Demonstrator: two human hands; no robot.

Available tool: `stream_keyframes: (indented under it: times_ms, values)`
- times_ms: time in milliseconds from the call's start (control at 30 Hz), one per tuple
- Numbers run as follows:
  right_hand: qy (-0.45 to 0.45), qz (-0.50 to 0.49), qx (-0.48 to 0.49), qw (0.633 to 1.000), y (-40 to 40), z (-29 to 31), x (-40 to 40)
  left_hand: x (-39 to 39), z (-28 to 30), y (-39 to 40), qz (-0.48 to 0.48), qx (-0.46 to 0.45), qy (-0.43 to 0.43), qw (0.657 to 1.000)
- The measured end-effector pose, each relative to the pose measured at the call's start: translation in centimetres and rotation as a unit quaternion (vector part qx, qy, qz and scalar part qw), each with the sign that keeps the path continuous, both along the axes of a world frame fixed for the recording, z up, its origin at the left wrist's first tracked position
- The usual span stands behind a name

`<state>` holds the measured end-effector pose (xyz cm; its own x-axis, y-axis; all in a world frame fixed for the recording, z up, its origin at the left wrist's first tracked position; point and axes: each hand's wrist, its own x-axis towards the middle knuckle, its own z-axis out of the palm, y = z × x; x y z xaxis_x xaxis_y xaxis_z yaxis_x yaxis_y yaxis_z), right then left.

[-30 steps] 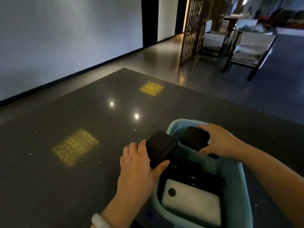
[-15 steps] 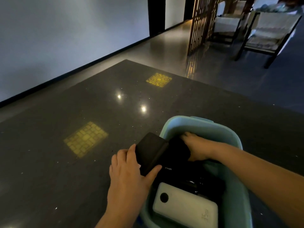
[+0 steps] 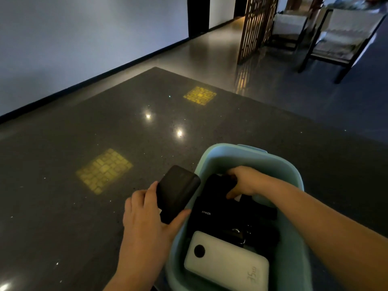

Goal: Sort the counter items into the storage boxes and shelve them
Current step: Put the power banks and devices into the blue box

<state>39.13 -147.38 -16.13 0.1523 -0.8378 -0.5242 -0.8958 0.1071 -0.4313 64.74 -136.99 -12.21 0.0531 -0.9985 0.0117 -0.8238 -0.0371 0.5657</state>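
Observation:
A light blue storage box (image 3: 249, 156) stands on the dark counter (image 3: 88, 217) at the lower right. Inside lie a white power bank (image 3: 228, 263) near me and several black power banks, one marked Anker (image 3: 212, 215). My left hand (image 3: 147, 219) grips a black power bank (image 3: 178, 192) tilted over the box's left rim. My right hand (image 3: 243, 181) reaches into the far end of the box and holds another black power bank (image 3: 218, 183) down among the others.
The polished dark counter carries two yellow patterned light patches (image 3: 105, 170) and bright reflections. Beyond its far edge are a grey floor, a wooden lattice screen (image 3: 256, 24) and chairs (image 3: 344, 38) at the upper right. A pale wall runs along the left.
My right hand has lowered its black power bank from above the rim down into the box. My left hand has stayed at the left rim with its power bank.

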Motion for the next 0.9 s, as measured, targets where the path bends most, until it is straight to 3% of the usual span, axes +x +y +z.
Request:
stream_keyframes:
  times_ms: [900]
  values:
    - [-0.034,0.004,0.011,0.999,-0.04,-0.56,-0.12,0.12,0.37,0.25,-0.022,-0.006,-0.030,0.999]
